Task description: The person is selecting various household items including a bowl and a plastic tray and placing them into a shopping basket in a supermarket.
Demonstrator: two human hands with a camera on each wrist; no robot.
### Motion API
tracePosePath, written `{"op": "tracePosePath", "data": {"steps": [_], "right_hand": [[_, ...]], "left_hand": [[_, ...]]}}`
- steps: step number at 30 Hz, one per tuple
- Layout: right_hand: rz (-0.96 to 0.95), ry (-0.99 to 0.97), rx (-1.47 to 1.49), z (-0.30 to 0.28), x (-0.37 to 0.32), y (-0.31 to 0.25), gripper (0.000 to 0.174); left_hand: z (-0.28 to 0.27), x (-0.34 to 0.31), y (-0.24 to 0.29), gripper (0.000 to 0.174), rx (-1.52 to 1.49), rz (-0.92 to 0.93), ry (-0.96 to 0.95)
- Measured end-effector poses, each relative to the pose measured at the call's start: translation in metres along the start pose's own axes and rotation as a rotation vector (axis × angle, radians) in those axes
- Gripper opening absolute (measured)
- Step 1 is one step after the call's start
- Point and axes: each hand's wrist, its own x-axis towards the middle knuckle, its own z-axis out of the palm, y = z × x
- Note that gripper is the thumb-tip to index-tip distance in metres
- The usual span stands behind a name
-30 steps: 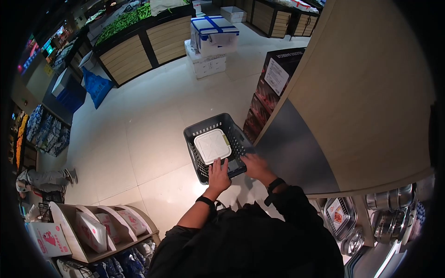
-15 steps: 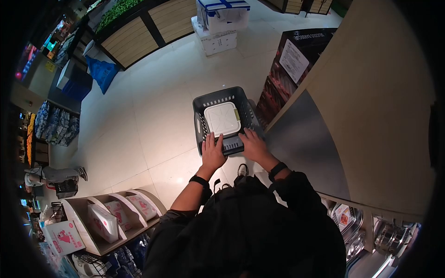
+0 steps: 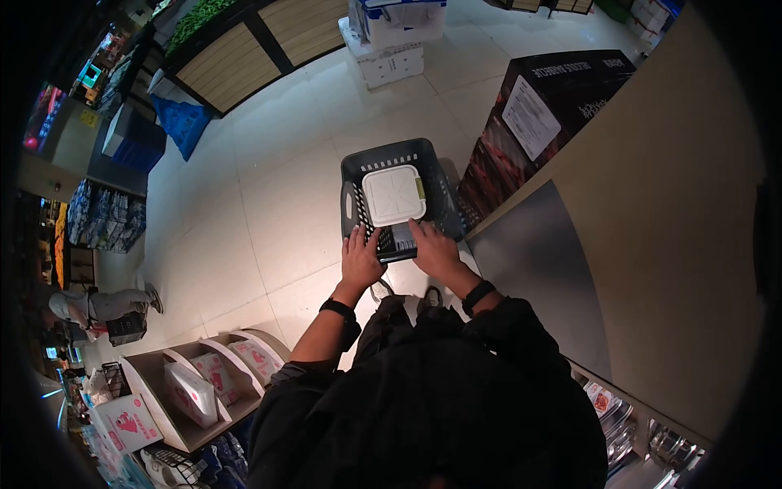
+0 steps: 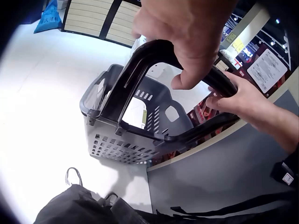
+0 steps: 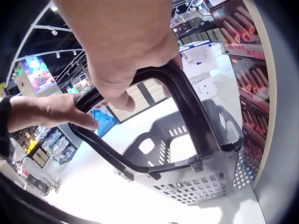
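Observation:
A dark grey perforated basket [image 3: 351, 173] holds a container with a white lid [image 3: 394, 196] and a green clip on its right side. My left hand [image 3: 361, 257] and right hand [image 3: 436, 251] are on its near side. In the left wrist view, the black handle [image 4: 127, 88] rises from the basket [image 4: 124, 145]; my left hand [image 4: 189, 35] grips its bar with the thumb below, and my right hand [image 4: 245, 95] curls round the other end. The right wrist view shows both the right hand [image 5: 126, 51] and left hand [image 5: 58, 110] on the handle [image 5: 189, 109].
Right of the basket stand stacked dark boxes [image 3: 513, 122] and a curved wooden counter [image 3: 652, 212]. White foam boxes [image 3: 393, 65] stand ahead on the tiled floor. A shelf of white packages [image 3: 191, 395] is at lower left; a person [image 3: 110, 306] is at far left.
The basket has moved nearer to the stacked boxes, which look larger. My left hand has shifted left and my right hand left, both staying at the basket's near side.

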Motion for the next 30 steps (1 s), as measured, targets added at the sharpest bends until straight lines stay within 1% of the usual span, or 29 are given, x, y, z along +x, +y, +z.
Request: {"op": "tracePosePath", "data": {"steps": [1, 2, 3, 4, 5, 6, 7, 9, 10, 12, 13, 14, 16, 17, 18, 20, 21, 22, 23, 24, 26, 27, 28, 30], "right_hand": [[0.006, -0.001, 0.001, 0.000, 0.004, 0.002, 0.078], [-0.007, -0.055, 0.008, -0.001, 0.008, 0.004, 0.074], [-0.019, -0.109, 0.015, -0.001, 0.012, 0.005, 0.070], [-0.011, -0.106, 0.012, -0.001, 0.014, 0.006, 0.070], [-0.037, 0.029, -0.004, -0.001, 0.014, 0.005, 0.070], [-0.063, 0.168, -0.021, -0.002, 0.018, 0.003, 0.071], [-0.054, 0.179, -0.028, -0.005, 0.024, 0.002, 0.071], [0.154, -0.224, 0.043, -0.012, 0.039, 0.005, 0.072], [0.171, -0.206, 0.033, -0.005, 0.044, 0.008, 0.072], [0.081, 0.024, -0.033, 0.008, 0.053, 0.011, 0.075], [0.067, 0.085, -0.072, 0.005, 0.058, 0.008, 0.074], [0.088, 0.101, -0.084, 0.002, 0.066, 0.007, 0.074], [0.157, -0.041, -0.062, 0.002, 0.079, 0.008, 0.073], [0.208, -0.177, -0.024, 0.001, 0.089, 0.012, 0.073], [0.224, -0.163, -0.028, 0.000, 0.095, 0.011, 0.073], [0.179, -0.013, -0.040, -0.001, 0.101, 0.009, 0.073], [0.189, -0.010, -0.041, 0.001, 0.105, 0.010, 0.073], [0.190, 0.036, -0.049, -0.002, 0.109, 0.005, 0.075], [0.191, 0.078, -0.056, -0.004, 0.113, 0.003, 0.076], [0.202, 0.083, -0.060, -0.007, 0.117, 0.002, 0.076], [0.023, 0.409, -0.282, -0.011, 0.123, 0.000, 0.078], [0.042, 0.392, -0.322, -0.017, 0.125, -0.004, 0.079], [0.056, 0.382, -0.312, -0.011, 0.132, 0.005, 0.079], [0.279, -0.087, 0.040, -0.012, 0.141, 0.008, 0.077]], "left_hand": [[-0.003, 0.006, -0.003, 0.072, -0.149, -0.037, -0.116], [-0.006, 0.010, -0.005, 0.072, -0.152, -0.031, -0.120], [-0.006, 0.015, -0.007, 0.064, -0.223, -0.083, -0.247], [-0.006, 0.022, -0.009, 0.056, -0.292, -0.133, -0.373], [-0.003, 0.025, -0.011, 0.052, -0.265, -0.073, -0.273], [0.000, 0.030, -0.014, 0.052, -0.265, -0.060, -0.271], [0.001, 0.036, -0.017, 0.051, -0.241, -0.014, -0.257], [0.006, 0.049, -0.021, 0.046, -0.236, 0.060, -0.205], [0.005, 0.058, -0.023, 0.043, -0.239, 0.022, -0.304], [-0.001, 0.079, -0.029, 0.041, -0.195, 0.022, -0.448], [0.000, 0.087, -0.034, 0.040, -0.197, 0.043, -0.448], [0.002, 0.095, -0.039, 0.040, -0.196, 0.065, -0.451], [0.004, 0.109, -0.045, 0.040, -0.203, 0.104, -0.445], [0.006, 0.117, -0.048, 0.042, -0.202, 0.089, -0.473], [0.006, 0.125, -0.051, 0.045, -0.199, 0.073, -0.499], [0.005, 0.137, -0.057, 0.046, -0.218, 0.097, -0.495], [0.011, 0.141, -0.060, 0.044, -0.245, 0.130, -0.440], [0.011, 0.148, -0.063, 0.041, -0.276, 0.168, -0.372], [0.012, 0.157, -0.066, 0.053, -0.268, 0.153, -0.463], [0.014, 0.162, -0.070, 0.053, -0.271, 0.167, -0.464], [0.020, 0.168, -0.075, 0.070, -0.204, 0.268, -0.183], [0.020, 0.174, -0.076, 0.085, -0.228, 0.246, -0.242], [0.027, 0.180, -0.076, 0.085, -0.225, 0.249, -0.261], [0.026, 0.188, -0.079, 0.088, -0.219, 0.290, -0.179]]}}
